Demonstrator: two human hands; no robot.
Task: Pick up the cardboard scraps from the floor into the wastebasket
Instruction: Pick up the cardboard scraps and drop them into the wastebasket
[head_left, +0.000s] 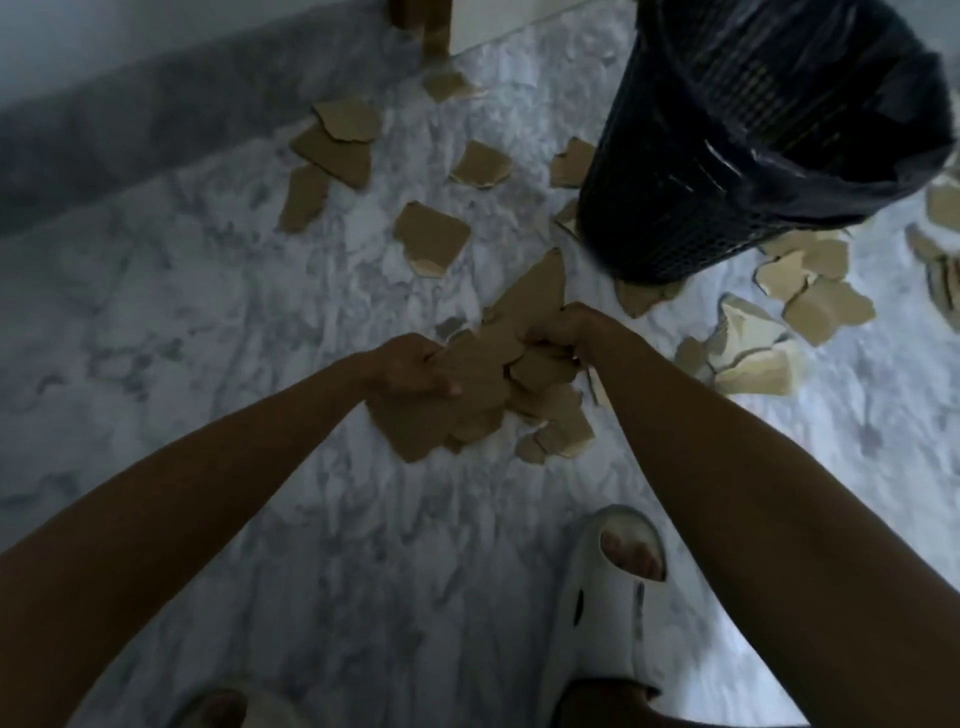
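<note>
Bundle of cardboard scraps (483, 374) at frame centre, gripped from both sides: left hand (413, 366) curled on left edge, right hand (569, 332) clenched on right. Loose scraps (332, 150) scattered across marble floor (208, 312). Black mesh wastebasket (727, 156) upper right, bag-lined. White slipper (608, 587) lower right.

Dim, bluish light throughout; detail is softened by motion blur, edges are bent by wide-angle distortion, corners darkened.

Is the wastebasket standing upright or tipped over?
Upright: the wastebasket stands on the floor, its bag-lined rim facing up.
</note>
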